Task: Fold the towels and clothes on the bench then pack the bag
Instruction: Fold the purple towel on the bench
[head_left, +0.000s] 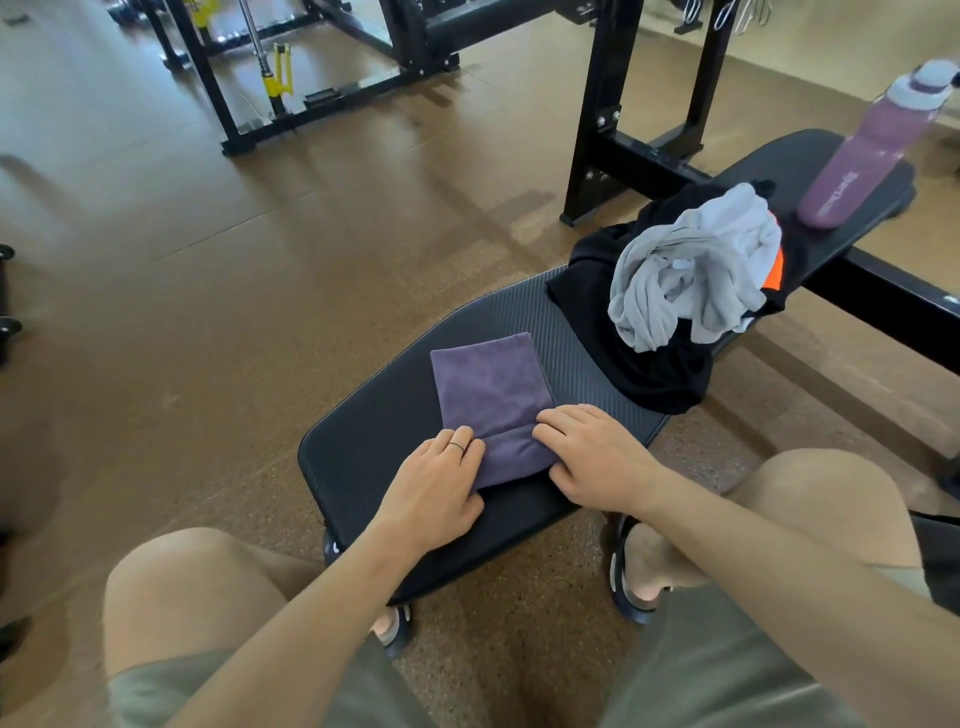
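Purple terry cloth is what I am working with: the towel (491, 379) is lying flat on the near end of the desk (363, 441), already folded down to a small rectangle, its near edge turned over into a low roll. I am watching my left hand (434, 486) resting on the left end of that roll, fingers curled over the cloth and pinching it. My right hand (592, 457) is doing the same on the right end, fingers bent down on the fold, so both grips are closed on the towel.

Further right, a crumpled grey garment (691, 275) is sitting on top of a black garment (649, 364), which is showing an orange patch; both are unfolded. At the far right a pink bottle (872, 150) is standing on the desk. I am seeing no bag.

I am judging the towel light, soft and limp, likely to spring open unless held at both ends of the fold, so the corners are the place to hold.
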